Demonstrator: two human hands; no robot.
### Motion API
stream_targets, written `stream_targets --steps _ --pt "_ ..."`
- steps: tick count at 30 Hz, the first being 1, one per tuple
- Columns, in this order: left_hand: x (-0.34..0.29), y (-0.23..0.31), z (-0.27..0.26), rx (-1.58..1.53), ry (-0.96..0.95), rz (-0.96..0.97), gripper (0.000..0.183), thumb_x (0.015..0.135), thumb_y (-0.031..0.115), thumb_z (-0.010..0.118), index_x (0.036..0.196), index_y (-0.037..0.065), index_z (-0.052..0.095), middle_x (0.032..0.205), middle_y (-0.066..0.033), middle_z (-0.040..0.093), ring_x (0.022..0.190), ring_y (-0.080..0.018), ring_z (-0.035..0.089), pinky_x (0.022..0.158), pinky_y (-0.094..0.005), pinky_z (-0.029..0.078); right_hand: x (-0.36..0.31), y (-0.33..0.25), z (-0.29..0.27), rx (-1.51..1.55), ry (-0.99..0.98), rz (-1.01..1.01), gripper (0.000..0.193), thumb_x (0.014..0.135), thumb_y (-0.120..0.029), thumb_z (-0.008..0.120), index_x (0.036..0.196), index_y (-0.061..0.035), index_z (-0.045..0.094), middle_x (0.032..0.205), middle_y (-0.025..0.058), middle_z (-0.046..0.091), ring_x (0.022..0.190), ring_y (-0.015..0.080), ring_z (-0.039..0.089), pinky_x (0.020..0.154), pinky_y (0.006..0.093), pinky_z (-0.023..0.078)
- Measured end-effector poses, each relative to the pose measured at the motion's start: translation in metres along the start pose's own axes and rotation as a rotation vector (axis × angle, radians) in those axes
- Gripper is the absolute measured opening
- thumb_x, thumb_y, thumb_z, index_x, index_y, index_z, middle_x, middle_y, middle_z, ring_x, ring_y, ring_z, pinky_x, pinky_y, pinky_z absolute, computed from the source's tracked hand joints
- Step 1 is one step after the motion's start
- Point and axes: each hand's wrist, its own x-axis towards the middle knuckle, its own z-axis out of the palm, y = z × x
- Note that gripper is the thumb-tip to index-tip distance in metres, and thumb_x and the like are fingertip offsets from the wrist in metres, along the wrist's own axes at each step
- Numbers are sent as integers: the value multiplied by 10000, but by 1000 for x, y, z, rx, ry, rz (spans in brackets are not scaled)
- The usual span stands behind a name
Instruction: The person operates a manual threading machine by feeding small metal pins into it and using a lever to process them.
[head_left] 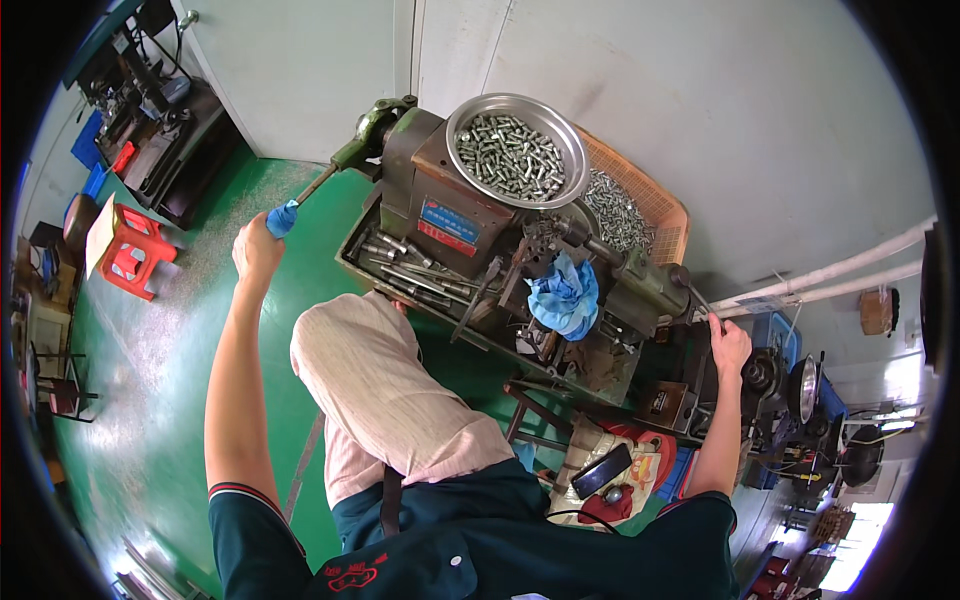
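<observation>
A small green-grey bench lathe (400,185) stands in front of me. At its left end, my left hand (258,248) is closed round the end of a long lever (318,184), beside a blue cloth wrapping (282,219). Over on the right, my right hand (730,346) grips the thin handle (697,292) of the lathe's tailstock (645,280). On the headstock rests a round steel bowl (577,180) full of short metal fittings (510,155). A crumpled blue cloth (565,297) covers part of the lathe's middle, hiding what lies beneath it.
Behind the lathe, an orange plastic basket (672,215) holds many similar metal parts. Metal rods and tools (415,270) lie in the tray below. A phone (601,471) rests on a padded seat near my right side. Farther left stands a red stool (135,250).
</observation>
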Motion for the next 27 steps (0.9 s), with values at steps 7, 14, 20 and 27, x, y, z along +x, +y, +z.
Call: stream_targets --steps 7,14,20,27 --pt "1 -4 2 8 4 3 207 624 58 531 825 85 575 750 -169 590 742 -349 563 650 -422 444 -4 -8 -4 -22 0 26 561 762 -534 436 564 -15 518 595 218 541 612 384 536 564 452 415" --pt "1 -3 3 -10 16 5 201 629 66 527 824 82 574 755 -175 588 746 -353 561 650 -425 443 -5 -6 -2 -34 11 20 563 763 -539 427 585 -17 542 610 217 548 616 381 539 568 448 420" --pt "0 0 0 -14 13 0 189 634 74 528 817 80 573 756 -177 586 747 -356 558 652 -425 443 -8 -12 -6 -45 12 44 565 764 -544 420 593 -22 550 618 220 551 626 382 541 573 448 421" --pt "-2 4 1 -27 14 8 183 641 83 531 819 83 576 764 -177 585 751 -357 556 656 -424 443 -10 -11 -4 -54 -26 81 568 762 -557 409 620 -30 564 636 214 559 648 381 543 586 451 420"
